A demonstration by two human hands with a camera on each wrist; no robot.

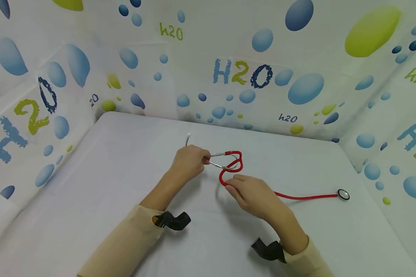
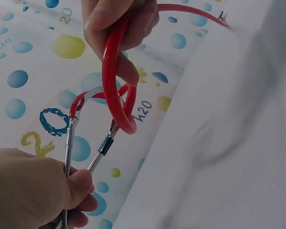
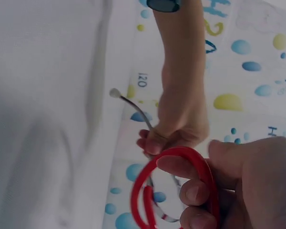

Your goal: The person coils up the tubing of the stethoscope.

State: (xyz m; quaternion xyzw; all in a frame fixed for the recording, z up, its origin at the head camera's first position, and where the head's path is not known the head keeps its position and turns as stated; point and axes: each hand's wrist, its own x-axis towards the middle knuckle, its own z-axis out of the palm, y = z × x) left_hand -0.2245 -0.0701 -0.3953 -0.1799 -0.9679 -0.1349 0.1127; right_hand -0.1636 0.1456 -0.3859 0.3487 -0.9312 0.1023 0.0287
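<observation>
A stethoscope with red tubing [image 1: 305, 198] and silver ear tubes [image 1: 217, 154] is held above the white table. My left hand [image 1: 190, 161] grips both metal ear tubes; in the left wrist view the thumb [image 2: 81, 183] lies against them. One pale eartip [image 3: 115, 92] sticks out past that hand. Close to where it joins the metal, the red tube bends into a loop, and my right hand [image 1: 260, 194] holds this part, fingers curled around it in the right wrist view. Out to the right, the tube ends in a round, dark-rimmed chest piece [image 1: 343, 194].
The white tabletop [image 1: 124, 154] spreads around both hands. Behind it and at the sides hang white sheets [image 1: 208, 46] printed with blue and green drops and H2O lettering. Black straps with dark curved parts [image 1: 173, 221] sit at both wrists, over beige sleeves [image 1: 131, 238].
</observation>
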